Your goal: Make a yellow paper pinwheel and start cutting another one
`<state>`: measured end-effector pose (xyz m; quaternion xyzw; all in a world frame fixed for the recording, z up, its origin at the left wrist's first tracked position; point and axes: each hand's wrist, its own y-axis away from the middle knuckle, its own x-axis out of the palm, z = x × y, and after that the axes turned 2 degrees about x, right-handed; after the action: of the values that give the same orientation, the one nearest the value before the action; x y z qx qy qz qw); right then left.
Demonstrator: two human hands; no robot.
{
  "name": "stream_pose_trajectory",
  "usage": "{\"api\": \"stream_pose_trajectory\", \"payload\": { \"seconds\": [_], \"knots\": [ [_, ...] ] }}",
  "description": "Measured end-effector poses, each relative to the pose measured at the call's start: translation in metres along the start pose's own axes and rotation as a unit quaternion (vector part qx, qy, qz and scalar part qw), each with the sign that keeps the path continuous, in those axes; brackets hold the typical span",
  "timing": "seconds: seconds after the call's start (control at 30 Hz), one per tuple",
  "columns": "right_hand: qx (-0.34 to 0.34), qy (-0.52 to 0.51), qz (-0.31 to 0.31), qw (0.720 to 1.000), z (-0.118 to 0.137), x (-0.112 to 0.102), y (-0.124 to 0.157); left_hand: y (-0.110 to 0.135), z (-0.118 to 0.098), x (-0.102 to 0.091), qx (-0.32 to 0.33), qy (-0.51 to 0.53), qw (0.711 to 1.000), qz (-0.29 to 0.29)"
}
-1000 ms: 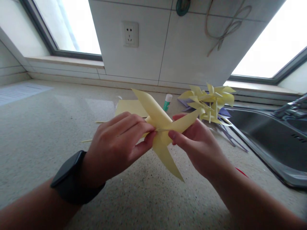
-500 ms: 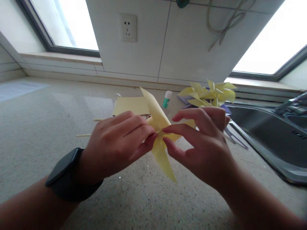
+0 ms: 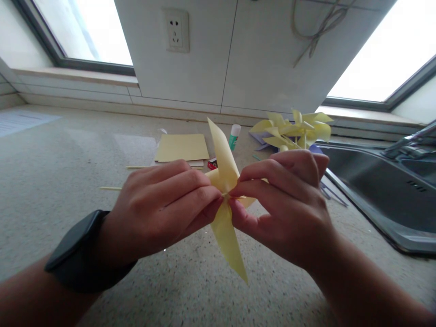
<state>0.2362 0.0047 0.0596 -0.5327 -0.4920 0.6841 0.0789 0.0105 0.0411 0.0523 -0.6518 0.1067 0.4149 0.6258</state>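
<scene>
Hands (image 3: 163,211) (image 3: 286,204) pinching pinwheel (image 3: 225,200) centre, fingertips meeting.

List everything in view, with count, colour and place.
yellow paper pinwheel: one, pale yellow, held up mid-view.
finished paper pinwheels: pile, count unclear, yellow, left of steel sink.
paper sheets: small stack, yellow, behind the pinwheel.
plastic glue stick: one, white and green, right of the sheets.
thin wooden sticks: two, pale, on speckled stone counter, left.
steel sink: one, grey, far right.
plastic wall socket: one, white, tiled wall.
black smartwatch: one, left wrist.
left hand: pinching pinwheel centre.
right hand: pinching opposite side.
</scene>
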Motion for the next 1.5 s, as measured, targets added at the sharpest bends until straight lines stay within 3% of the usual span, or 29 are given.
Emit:
{"api": "stream_pose_trajectory", "payload": {
  "seconds": [0.63, 1.03, 1.33, 1.5],
  "knots": [
    [0.038, -0.113, -0.026, 0.993, 0.0, 0.004, -0.008, 0.001, 0.001, 0.005, -0.002, 0.034, 0.999, -0.019],
    [0.032, -0.086, -0.031, 0.995, 0.0, 0.005, -0.006, 0.0, -0.001, 0.005, -0.027, 0.04, 0.999, -0.007],
    [0.079, -0.113, 0.029, 0.99, -0.007, 0.006, -0.006, 0.001, 0.008, 0.003, -0.017, 0.033, 0.999, 0.01],
    [0.064, -0.132, 0.053, 0.988, -0.008, 0.005, -0.005, -0.002, 0.008, 0.004, -0.038, 0.055, 0.997, 0.033]
  ]
}}
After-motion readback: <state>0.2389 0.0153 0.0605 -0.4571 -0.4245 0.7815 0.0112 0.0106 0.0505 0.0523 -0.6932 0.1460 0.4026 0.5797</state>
